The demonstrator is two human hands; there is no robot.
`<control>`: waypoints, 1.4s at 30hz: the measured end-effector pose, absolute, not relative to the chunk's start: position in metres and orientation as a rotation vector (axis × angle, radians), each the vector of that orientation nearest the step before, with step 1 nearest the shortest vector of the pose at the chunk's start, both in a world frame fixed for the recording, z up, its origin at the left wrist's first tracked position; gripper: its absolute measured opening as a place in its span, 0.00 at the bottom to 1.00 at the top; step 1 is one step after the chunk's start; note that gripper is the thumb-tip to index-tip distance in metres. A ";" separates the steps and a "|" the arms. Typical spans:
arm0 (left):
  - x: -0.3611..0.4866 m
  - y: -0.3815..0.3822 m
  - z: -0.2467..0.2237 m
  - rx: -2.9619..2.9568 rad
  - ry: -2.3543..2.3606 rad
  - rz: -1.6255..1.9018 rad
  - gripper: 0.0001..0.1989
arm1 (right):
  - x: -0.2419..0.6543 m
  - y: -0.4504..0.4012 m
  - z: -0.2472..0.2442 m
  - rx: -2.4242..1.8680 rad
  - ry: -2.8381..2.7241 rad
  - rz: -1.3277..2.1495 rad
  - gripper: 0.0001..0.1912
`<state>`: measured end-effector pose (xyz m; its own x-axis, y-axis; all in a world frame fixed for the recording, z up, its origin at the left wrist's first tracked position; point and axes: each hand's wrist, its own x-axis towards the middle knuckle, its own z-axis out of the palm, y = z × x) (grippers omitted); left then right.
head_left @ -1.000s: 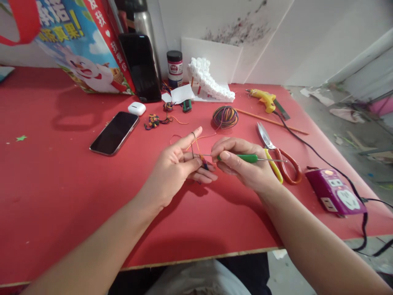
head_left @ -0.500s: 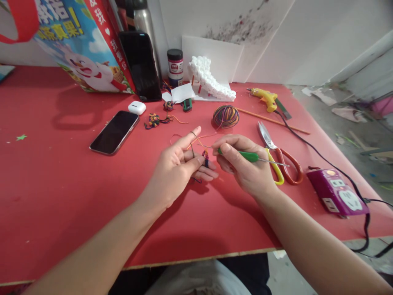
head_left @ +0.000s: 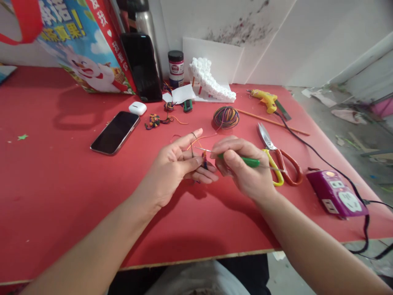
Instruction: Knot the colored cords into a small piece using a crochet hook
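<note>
Between thumb and fingers, my left hand (head_left: 181,162) pinches a small piece of multicoloured crochet (head_left: 205,159). Yarn loops over its raised index finger. Closed around the green handle of a crochet hook (head_left: 250,162) is my right hand (head_left: 245,168). The hook's thin metal tip points left, at the top of the crochet piece; whether yarn is caught on it is too small to tell. A strand runs from the hands back to a ball of variegated yarn (head_left: 226,117) on the red table.
Scissors (head_left: 272,151) lie right of my right hand, with a yellow glue gun (head_left: 265,99) behind and a purple power box (head_left: 337,192) nearer. A phone (head_left: 115,133), an earbud case (head_left: 137,108) and a small crocheted piece (head_left: 153,121) lie to the left. A white model (head_left: 211,80) stands behind.
The crochet hook has shifted slightly left, with its tip now showing more beyond the crochet piece. My left hand keeps its pinch and has barely moved.
</note>
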<state>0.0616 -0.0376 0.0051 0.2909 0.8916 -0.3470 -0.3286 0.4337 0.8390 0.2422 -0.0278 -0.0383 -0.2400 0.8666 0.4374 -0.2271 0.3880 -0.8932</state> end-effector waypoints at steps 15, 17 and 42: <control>0.070 -0.041 -0.002 0.980 1.064 0.795 0.37 | 0.274 -0.010 -0.017 -0.749 -1.731 1.211 0.15; 0.070 -0.041 -0.001 1.005 1.090 0.813 0.35 | 0.274 -0.010 -0.014 -0.754 -1.781 1.125 0.15; 0.060 -0.035 0.001 0.703 0.935 0.960 0.39 | 0.242 -0.035 -0.040 -0.770 -2.079 0.084 0.07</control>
<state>0.0601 -0.0346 0.0006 0.2613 0.9038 -0.3389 -0.3629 0.4173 0.8332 0.2417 -0.0347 -0.0401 -0.4099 0.5516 0.7264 0.4915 0.8045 -0.3335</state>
